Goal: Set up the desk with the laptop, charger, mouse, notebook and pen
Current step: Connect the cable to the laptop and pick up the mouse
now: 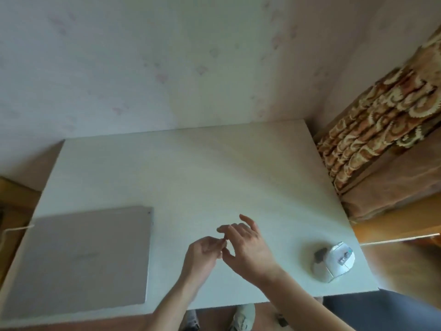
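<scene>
A closed grey laptop (78, 256) lies flat on the near left of the white desk (191, 173). A white charger cable (14, 230) runs off its left edge. A white mouse (334, 262) with a dark side part sits near the desk's front right corner. My left hand (202, 255) and my right hand (245, 244) hover together over the desk's near middle, fingertips touching each other, fingers relaxed. Neither hand holds anything that I can see. No notebook or pen is in view.
A patterned brown and cream blanket (377, 132) lies on furniture right of the desk. A pale wall (167, 68) stands behind the desk. Wooden floor (393, 230) shows at the right, and a shoe (243, 316) shows below the front edge.
</scene>
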